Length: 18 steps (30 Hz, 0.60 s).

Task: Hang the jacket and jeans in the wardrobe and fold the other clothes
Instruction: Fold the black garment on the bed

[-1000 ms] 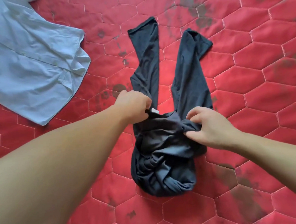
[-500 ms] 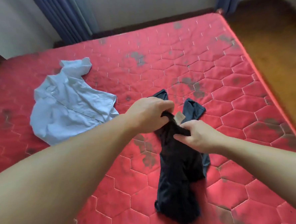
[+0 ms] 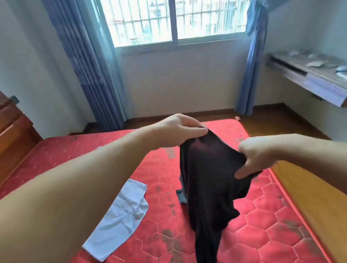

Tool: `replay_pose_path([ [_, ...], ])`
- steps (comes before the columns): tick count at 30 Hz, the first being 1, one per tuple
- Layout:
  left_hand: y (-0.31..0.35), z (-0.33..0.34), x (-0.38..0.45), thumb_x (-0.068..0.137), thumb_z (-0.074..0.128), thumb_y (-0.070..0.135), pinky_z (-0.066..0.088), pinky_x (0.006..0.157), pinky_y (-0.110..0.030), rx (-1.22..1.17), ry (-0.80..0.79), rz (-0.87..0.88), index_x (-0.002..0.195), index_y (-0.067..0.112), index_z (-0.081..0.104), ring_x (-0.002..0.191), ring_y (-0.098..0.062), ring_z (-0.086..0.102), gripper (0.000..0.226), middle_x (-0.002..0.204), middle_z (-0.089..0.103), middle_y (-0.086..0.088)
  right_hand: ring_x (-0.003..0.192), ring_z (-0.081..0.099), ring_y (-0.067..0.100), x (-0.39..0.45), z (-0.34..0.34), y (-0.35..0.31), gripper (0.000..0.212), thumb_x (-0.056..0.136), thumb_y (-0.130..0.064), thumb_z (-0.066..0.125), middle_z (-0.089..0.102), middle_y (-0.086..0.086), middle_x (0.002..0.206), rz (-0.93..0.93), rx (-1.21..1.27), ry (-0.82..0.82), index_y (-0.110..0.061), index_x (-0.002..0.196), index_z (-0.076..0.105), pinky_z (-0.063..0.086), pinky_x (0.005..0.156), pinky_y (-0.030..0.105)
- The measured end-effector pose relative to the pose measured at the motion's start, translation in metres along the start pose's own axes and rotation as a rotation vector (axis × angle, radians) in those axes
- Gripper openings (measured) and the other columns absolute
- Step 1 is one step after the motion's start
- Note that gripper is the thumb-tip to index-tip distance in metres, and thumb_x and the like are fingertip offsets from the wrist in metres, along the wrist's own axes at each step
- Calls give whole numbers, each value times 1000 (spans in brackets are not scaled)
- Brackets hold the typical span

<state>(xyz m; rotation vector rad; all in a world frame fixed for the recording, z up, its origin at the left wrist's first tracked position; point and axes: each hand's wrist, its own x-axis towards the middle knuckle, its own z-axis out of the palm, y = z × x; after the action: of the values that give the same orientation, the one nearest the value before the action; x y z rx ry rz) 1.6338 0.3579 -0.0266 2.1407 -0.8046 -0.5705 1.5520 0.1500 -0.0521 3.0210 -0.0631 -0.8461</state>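
Well, both hands were up and busy. The left hand [image 3: 180, 131] pinched the top edge of the dark garment [image 3: 208, 180], thumb and fingers clamped together on the cloth at its highest point. The right hand [image 3: 253, 157] gripped the same upper edge a little lower and to the right, fingers curled under a bunched fold, thumb pressing from below. Between the two grips the fabric was stretched into a short taut span, thin enough there that a reddish tint showed through.

From that span the garment hung down in a long dark drape over the red quilted mattress [image 3: 275, 216]. Its lower end ran out of the bottom of the view, so I could not tell whether it touched the bed. A small dark piece of it peeked out at the left side, near the mattress surface.

The light blue shirt [image 3: 121, 220] lay flat and rumpled on the mattress, to the left of the hanging garment and apart from it, partly hidden behind the left forearm.

Beyond the bed stood a barred window [image 3: 173, 15] with blue curtains [image 3: 87, 61] on either side. A wooden headboard [image 3: 4, 131] sat at the far left, and a wall shelf [image 3: 317, 75] with small items at the right.
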Motion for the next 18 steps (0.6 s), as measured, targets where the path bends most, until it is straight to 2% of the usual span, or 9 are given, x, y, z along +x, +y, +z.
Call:
replay_pose_path([
  [3,31,-25,-20,91,62,39,42,62,-22,258,-19,14,72,26,70,59,-6,47,24,61,54,14,86,66,23,-28,-8,11,35,84,-51,56,71,3,95,118,-236,-88,-19,95,66,51,71,28],
  [5,43,-34,-36,89,62,41,41,59,-21,469,-9,23,65,28,67,52,-3,46,28,53,52,17,93,68,25,-46,-16,17,41,88,-50,51,72,5,102,177,-308,-121,-14,104,66,51,74,29],
  [7,52,-34,-54,88,62,44,40,56,-21,626,-10,-11,56,31,62,49,-2,46,34,50,52,17,89,66,23,-64,-25,17,35,92,-47,49,69,2,98,191,-359,-112,-17,102,63,49,71,28],
  [9,54,-25,-72,88,59,51,40,57,-22,744,-67,-111,56,27,60,52,-1,48,40,54,53,15,84,60,21,-81,-32,15,28,95,-41,47,61,-4,89,176,-451,-9,-21,105,63,46,66,25],
  [10,52,-16,-79,88,55,57,44,61,-24,805,-121,-200,64,26,64,61,-4,53,40,63,57,14,87,60,20,-89,-34,14,25,95,-37,46,61,-5,91,168,-527,66,-22,107,63,45,67,24],
  [12,41,11,-91,87,48,69,50,77,-30,912,-246,-409,97,21,68,80,-17,60,54,90,64,4,98,63,20,-99,-30,14,15,94,-28,45,62,-7,99,160,-680,225,-27,98,60,46,73,26],
  [14,26,46,-104,84,47,74,49,86,-34,1002,-354,-568,118,19,63,89,-24,61,66,107,63,-1,101,64,21,-111,-18,14,10,90,-20,46,59,-7,92,226,-723,296,-26,84,51,46,76,28],
  [16,10,78,-115,85,49,71,47,94,-37,1058,-387,-628,128,18,59,108,-28,60,69,122,62,-3,100,64,23,-120,1,18,10,87,-18,48,59,-7,93,289,-671,326,-26,81,49,49,83,31],
  [18,3,98,-121,84,53,67,47,97,-39,1045,-322,-618,130,17,58,113,-28,59,68,125,62,-3,98,64,23,-130,20,27,10,88,-21,46,61,-6,95,317,-620,377,-26,85,54,51,88,36],
])
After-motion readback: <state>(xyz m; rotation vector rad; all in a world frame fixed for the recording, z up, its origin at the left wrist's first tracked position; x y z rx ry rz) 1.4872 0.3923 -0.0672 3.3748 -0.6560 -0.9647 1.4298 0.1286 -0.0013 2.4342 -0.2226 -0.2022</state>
